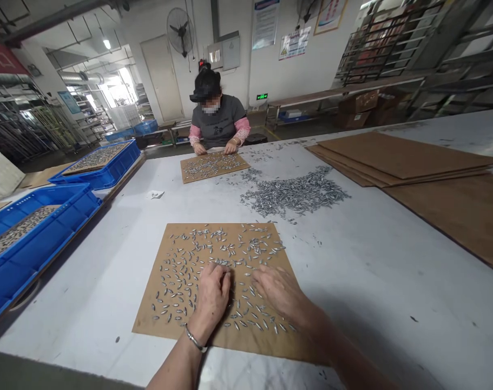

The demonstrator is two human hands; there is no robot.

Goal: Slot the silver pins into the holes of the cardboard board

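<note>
A brown cardboard sheet (157, 303) lies on the grey table in front of me, strewn with several small silvery oval metal pieces (214, 244). My left hand (211, 298), with a bracelet at the wrist, rests palm down on the pieces near the sheet's middle, fingers curled close together at the tips. My right hand (281, 292) lies flat beside it on the pieces, fingers stretched forward. Whether either hand pinches a piece is hidden.
A loose heap of the same metal pieces (295, 193) lies beyond the sheet. Across the table a person (217, 116) works at another covered sheet (211, 165). Blue crates (47, 227) (104, 162) stand left. Stacked cardboard sheets (400, 157) lie right.
</note>
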